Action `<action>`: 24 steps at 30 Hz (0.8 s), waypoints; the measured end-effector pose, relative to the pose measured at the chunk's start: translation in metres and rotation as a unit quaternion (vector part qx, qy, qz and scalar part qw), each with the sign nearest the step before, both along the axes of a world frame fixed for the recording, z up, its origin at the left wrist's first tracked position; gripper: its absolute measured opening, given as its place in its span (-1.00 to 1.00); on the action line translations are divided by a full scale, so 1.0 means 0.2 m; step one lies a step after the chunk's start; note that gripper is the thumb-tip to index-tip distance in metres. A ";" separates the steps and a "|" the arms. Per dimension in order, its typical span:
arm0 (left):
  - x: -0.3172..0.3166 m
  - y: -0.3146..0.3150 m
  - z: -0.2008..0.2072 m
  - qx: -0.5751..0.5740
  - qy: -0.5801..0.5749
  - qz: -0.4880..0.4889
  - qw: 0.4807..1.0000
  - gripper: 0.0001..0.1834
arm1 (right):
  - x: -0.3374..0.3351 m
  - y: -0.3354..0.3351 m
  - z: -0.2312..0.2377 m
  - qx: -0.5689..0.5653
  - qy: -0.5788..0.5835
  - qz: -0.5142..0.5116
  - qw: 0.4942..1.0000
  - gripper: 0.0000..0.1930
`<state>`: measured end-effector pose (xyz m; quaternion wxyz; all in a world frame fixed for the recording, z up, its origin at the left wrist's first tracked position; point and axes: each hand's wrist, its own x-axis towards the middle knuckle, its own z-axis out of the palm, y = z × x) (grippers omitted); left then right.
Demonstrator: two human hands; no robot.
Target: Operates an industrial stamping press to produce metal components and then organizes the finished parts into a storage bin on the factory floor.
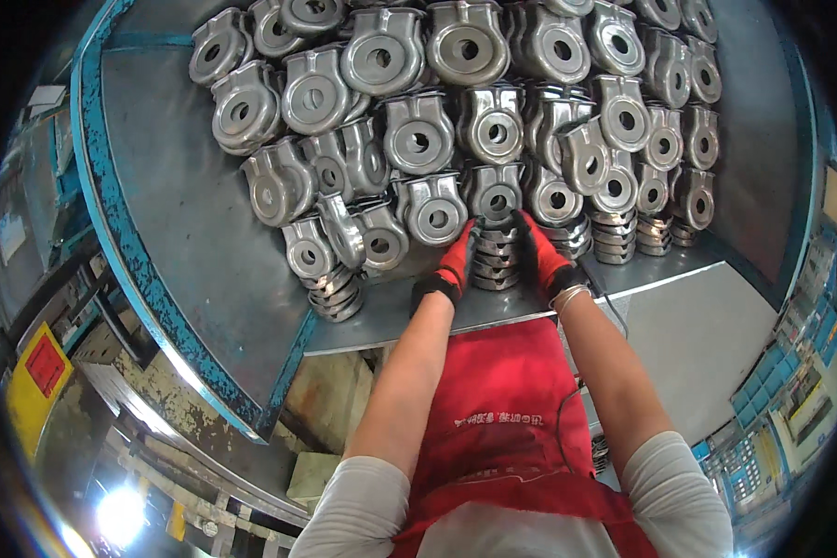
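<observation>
Stamped metal brackets, shiny grey with a round hole in a rounded end, stand in stacks on a metal table (186, 177). My two gloved hands, red with dark palms, flank a front-row stack of brackets (496, 261) near the table's front edge. On its left side is my left hand (458, 255), fingers closed in against the stack's upper part. My right hand (540, 254) presses from the opposite side, its fingers pointing up along the stack. The palms hide part of the stack's sides. The top bracket (496, 197) shows its hole facing up.
Several more bracket stacks fill the table behind and beside my hands; one at front left (335, 296) has brackets leaning nearby. A chipped blue rim (121, 214) borders the left side. A thin dark cable (614, 314) hangs right of my right wrist. My red apron (502, 400) nearly meets the front edge.
</observation>
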<state>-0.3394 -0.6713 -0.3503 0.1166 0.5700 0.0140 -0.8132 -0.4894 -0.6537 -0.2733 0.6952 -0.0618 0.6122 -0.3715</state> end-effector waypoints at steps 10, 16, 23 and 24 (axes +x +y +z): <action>0.11 0.05 0.05 0.015 0.053 0.070 0.996 -0.70 | 0.06 0.07 -0.15 0.080 0.016 -0.020 0.996 -0.37; 0.12 -0.04 0.46 0.092 0.133 0.081 0.984 -0.77 | 0.08 0.09 0.16 0.088 0.167 0.079 0.979 -0.21; 0.28 0.01 0.84 -0.131 0.174 0.146 0.965 -0.80 | 0.17 -0.02 0.86 -0.120 0.363 0.181 0.906 -0.17; 0.28 -0.01 0.94 -0.139 0.178 0.146 0.963 -0.80 | 0.15 -0.03 0.96 -0.174 0.384 0.213 0.881 -0.16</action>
